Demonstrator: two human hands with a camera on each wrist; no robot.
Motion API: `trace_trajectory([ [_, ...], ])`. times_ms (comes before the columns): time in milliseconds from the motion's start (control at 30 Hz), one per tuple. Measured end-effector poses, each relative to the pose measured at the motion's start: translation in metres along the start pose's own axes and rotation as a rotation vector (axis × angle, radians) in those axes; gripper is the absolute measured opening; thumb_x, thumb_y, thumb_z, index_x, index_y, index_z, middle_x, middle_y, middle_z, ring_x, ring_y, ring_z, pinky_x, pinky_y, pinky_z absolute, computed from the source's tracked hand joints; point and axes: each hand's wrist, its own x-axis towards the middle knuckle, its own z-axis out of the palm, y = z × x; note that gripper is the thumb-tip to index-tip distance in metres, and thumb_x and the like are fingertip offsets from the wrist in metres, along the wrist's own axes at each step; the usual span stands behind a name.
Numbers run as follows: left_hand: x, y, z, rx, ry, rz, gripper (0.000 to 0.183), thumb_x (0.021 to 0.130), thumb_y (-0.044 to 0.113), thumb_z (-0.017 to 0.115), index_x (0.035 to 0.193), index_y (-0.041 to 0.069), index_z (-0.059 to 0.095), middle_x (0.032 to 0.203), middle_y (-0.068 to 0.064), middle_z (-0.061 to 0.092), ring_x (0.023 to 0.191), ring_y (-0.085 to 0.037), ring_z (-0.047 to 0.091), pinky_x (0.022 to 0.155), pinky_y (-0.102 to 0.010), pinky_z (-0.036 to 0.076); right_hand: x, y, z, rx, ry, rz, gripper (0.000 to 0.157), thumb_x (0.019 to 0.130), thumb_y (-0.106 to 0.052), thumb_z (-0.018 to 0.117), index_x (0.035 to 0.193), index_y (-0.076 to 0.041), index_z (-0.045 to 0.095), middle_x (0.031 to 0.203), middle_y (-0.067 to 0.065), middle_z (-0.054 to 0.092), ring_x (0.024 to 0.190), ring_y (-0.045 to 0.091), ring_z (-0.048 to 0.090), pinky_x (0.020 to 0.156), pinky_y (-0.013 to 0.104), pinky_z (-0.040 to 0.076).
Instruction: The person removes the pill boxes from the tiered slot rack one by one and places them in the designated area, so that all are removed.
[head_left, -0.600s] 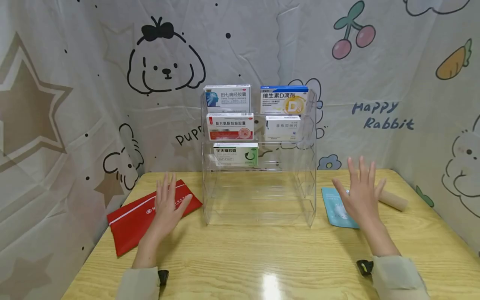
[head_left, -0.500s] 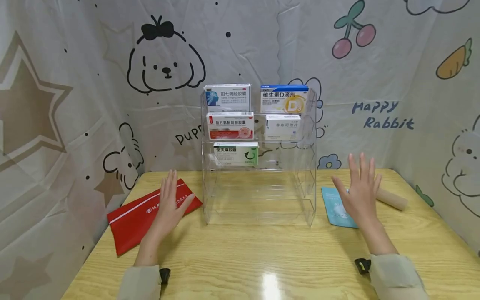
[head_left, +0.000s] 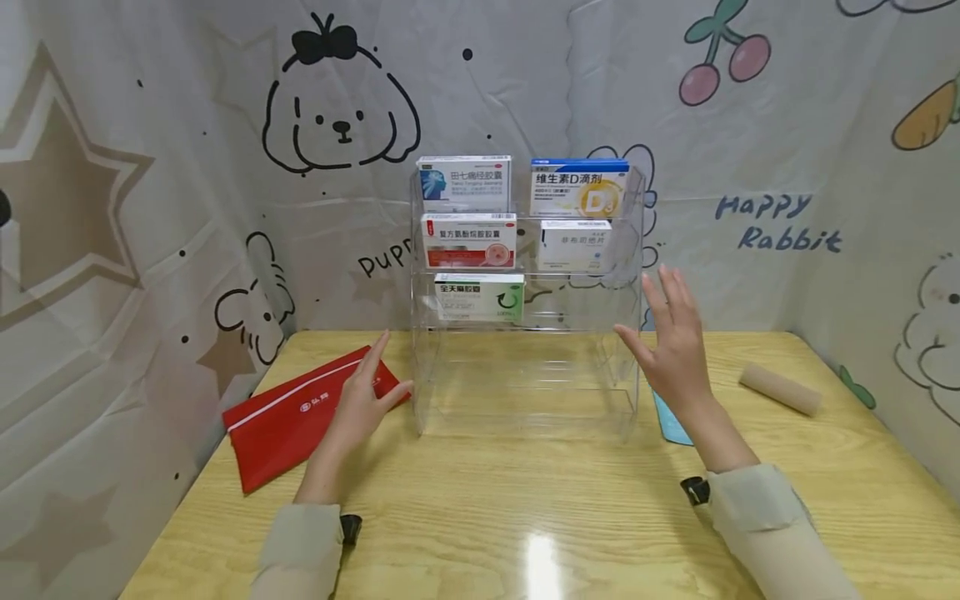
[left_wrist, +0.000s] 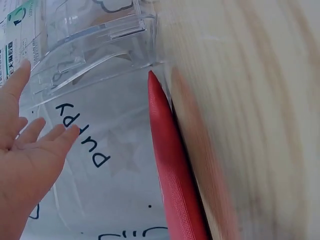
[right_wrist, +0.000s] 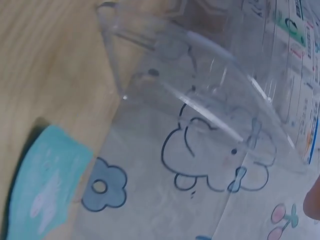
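A clear plastic tiered rack (head_left: pixel 528 327) stands on the table. Its top tier carries a white-and-blue medicine box (head_left: pixel 467 187) and a vitamin D box (head_left: pixel 577 192); below them sit a red-and-white box (head_left: pixel 470 243) and a smaller white box (head_left: pixel 575 248). A green-and-white medicine box (head_left: pixel 478 300) occupies the left of the third tier. My left hand (head_left: pixel 360 408), fingers extended and holding nothing, is raised over the red zip pouch (head_left: pixel 281 425) left of the rack. By the rack's right side is my empty right hand (head_left: pixel 678 358), fingers spread, partly covering a light-blue packet (right_wrist: pixel 47 187).
A brown cardboard tube (head_left: pixel 780 389) lies at the right of the wooden table (head_left: pixel 480 517). Patterned cloth (head_left: pixel 480 100) hangs behind and on both sides. The rack's lower tiers show bare plastic.
Both hands have moved inward toward the rack, the right one also up beside its edge. The head view has shifted slightly. The boxes stay in their tiers.
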Motion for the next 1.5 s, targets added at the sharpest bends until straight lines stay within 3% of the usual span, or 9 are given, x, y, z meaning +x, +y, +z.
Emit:
trace_trajectory([
  [167, 0.001, 0.001, 0.004, -0.012, -0.020, 0.014, 0.084, 0.088, 0.019, 0.073, 0.156, 0.019, 0.024, 0.160, -0.013, 0.033, 0.136, -0.043, 0.046, 0.111, -0.056, 0.042, 0.014, -0.013, 0.016, 0.026, -0.043, -0.094, 0.068, 0.097, -0.051, 0.047, 0.148, -0.006, 0.041, 0.152, 0.023, 0.038, 0.145, 0.039, 0.031, 0.124, 0.049, 0.027],
  [300, 0.002, 0.002, 0.005, -0.033, -0.034, 0.013, 0.079, 0.088, 0.018, 0.073, 0.154, 0.016, 0.030, 0.157, -0.013, 0.038, 0.134, -0.042, 0.049, 0.110, -0.051, 0.044, 0.029, -0.024, 0.027, 0.030, -0.111, -0.149, 0.067, 0.097, -0.049, 0.047, 0.147, -0.004, 0.041, 0.150, 0.024, 0.041, 0.142, 0.040, 0.037, 0.122, 0.047, 0.032],
  [533, 0.004, 0.000, 0.006, -0.036, -0.036, 0.033, 0.073, 0.088, 0.014, 0.072, 0.152, 0.013, 0.037, 0.153, -0.012, 0.044, 0.133, -0.038, 0.052, 0.108, -0.047, 0.046, 0.051, -0.038, 0.050, 0.070, -0.213, -0.222, 0.070, 0.083, -0.016, 0.077, 0.144, -0.004, 0.044, 0.146, 0.022, 0.046, 0.137, 0.036, 0.044, 0.114, 0.048, 0.042],
  [700, 0.006, 0.000, 0.007, -0.049, -0.039, 0.043, 0.069, 0.088, 0.011, 0.072, 0.150, 0.012, 0.040, 0.151, -0.014, 0.047, 0.132, -0.039, 0.052, 0.107, -0.046, 0.047, 0.062, -0.045, 0.064, 0.075, -0.287, -0.237, 0.066, 0.085, -0.017, 0.075, 0.143, -0.004, 0.046, 0.145, 0.018, 0.048, 0.135, 0.034, 0.046, 0.115, 0.046, 0.042],
  [933, 0.004, 0.002, 0.007, -0.039, -0.062, 0.004, 0.064, 0.089, 0.011, 0.071, 0.147, 0.010, 0.044, 0.149, -0.017, 0.048, 0.133, -0.039, 0.051, 0.107, -0.048, 0.047, 0.068, -0.052, 0.079, 0.076, -0.343, -0.249, 0.061, 0.084, -0.010, 0.075, 0.139, 0.000, 0.051, 0.136, 0.019, 0.055, 0.128, 0.034, 0.052, 0.113, 0.043, 0.044],
  [1167, 0.003, 0.002, 0.007, -0.048, -0.067, 0.019, 0.061, 0.088, 0.009, 0.072, 0.144, 0.004, 0.047, 0.143, -0.021, 0.054, 0.130, -0.038, 0.054, 0.105, -0.047, 0.049, 0.068, -0.058, 0.082, 0.050, -0.395, -0.202, 0.057, 0.085, -0.011, 0.075, 0.136, 0.001, 0.053, 0.133, 0.017, 0.057, 0.128, 0.033, 0.052, 0.113, 0.042, 0.045],
  [1500, 0.003, 0.001, 0.006, -0.072, -0.076, 0.048, 0.065, 0.084, 0.005, 0.074, 0.143, 0.004, 0.047, 0.141, -0.021, 0.055, 0.129, -0.036, 0.055, 0.103, -0.046, 0.050, 0.066, -0.062, 0.090, 0.097, -0.337, -0.174, 0.045, 0.084, -0.009, 0.075, 0.125, 0.003, 0.058, 0.127, 0.019, 0.060, 0.121, 0.034, 0.057, 0.110, 0.042, 0.048],
])
